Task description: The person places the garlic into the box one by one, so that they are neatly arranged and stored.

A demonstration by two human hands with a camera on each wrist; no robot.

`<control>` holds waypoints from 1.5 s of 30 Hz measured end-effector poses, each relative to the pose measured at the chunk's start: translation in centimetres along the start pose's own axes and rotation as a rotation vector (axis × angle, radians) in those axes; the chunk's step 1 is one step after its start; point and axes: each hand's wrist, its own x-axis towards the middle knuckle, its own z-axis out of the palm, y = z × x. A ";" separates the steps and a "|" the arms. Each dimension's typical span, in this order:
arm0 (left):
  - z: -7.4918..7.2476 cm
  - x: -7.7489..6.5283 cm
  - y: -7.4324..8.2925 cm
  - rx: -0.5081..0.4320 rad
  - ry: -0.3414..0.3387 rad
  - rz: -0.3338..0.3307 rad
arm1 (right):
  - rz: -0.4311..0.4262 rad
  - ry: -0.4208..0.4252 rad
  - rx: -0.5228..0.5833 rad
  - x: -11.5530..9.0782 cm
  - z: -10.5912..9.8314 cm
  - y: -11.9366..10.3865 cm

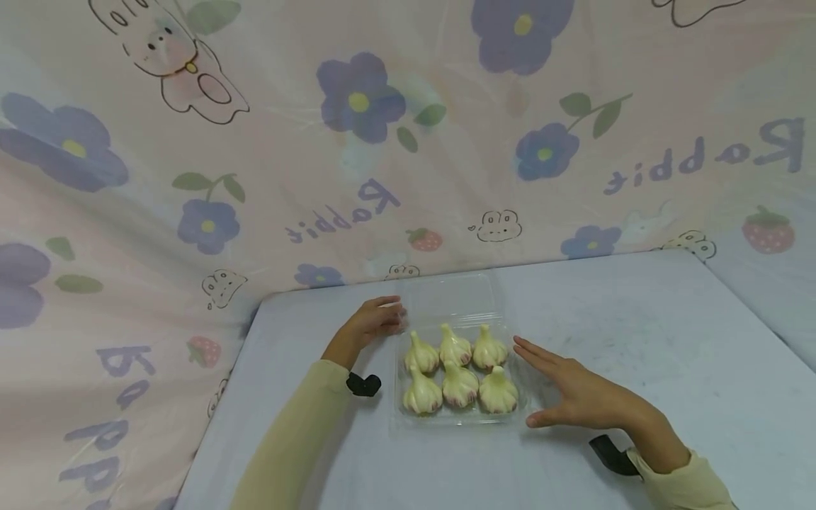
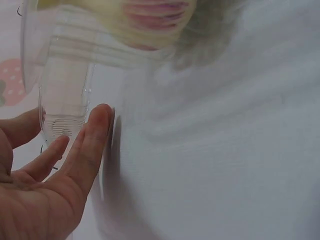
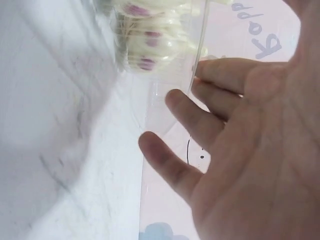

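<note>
Several garlic bulbs (image 1: 460, 383) sit in two rows inside a clear plastic clamshell box (image 1: 459, 421), whose lid (image 1: 452, 294) is folded back away from me. At the lid's left edge, near the hinge, is my left hand (image 1: 377, 319), its fingers loosely extended. In the left wrist view the fingers (image 2: 90, 155) lie right by the clear lid (image 2: 67, 85); firm contact cannot be told. My right hand (image 1: 576, 393) is spread beside the box's right side, thumb apart from the fingers. The right wrist view shows its fingers (image 3: 187, 112) straight near the clear wall, holding nothing.
A white-covered table (image 1: 637, 319) carries the box. Behind it and to the left hangs a printed curtain (image 1: 268, 142) with flowers and rabbits. A black strap piece (image 1: 364, 385) is at the left wrist, and another black piece (image 1: 613, 455) at the right.
</note>
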 end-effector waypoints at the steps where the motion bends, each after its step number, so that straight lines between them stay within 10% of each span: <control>1: 0.0 -0.1 0.0 -0.009 0.002 0.006 | 0.001 -0.005 0.001 0.0 -0.1 -0.1; 16: -0.2 -1.3 -0.8 -0.270 -0.012 -0.069 | 0.045 -0.044 -0.041 -0.8 -1.0 -0.8; 27: -0.2 -1.3 -0.2 -0.310 -0.088 0.015 | 0.047 -0.011 -0.088 -0.7 -0.8 -0.6; 45: 1.1 -2.0 2.8 0.054 0.101 0.297 | 0.108 0.048 -0.014 0.0 -0.3 -0.8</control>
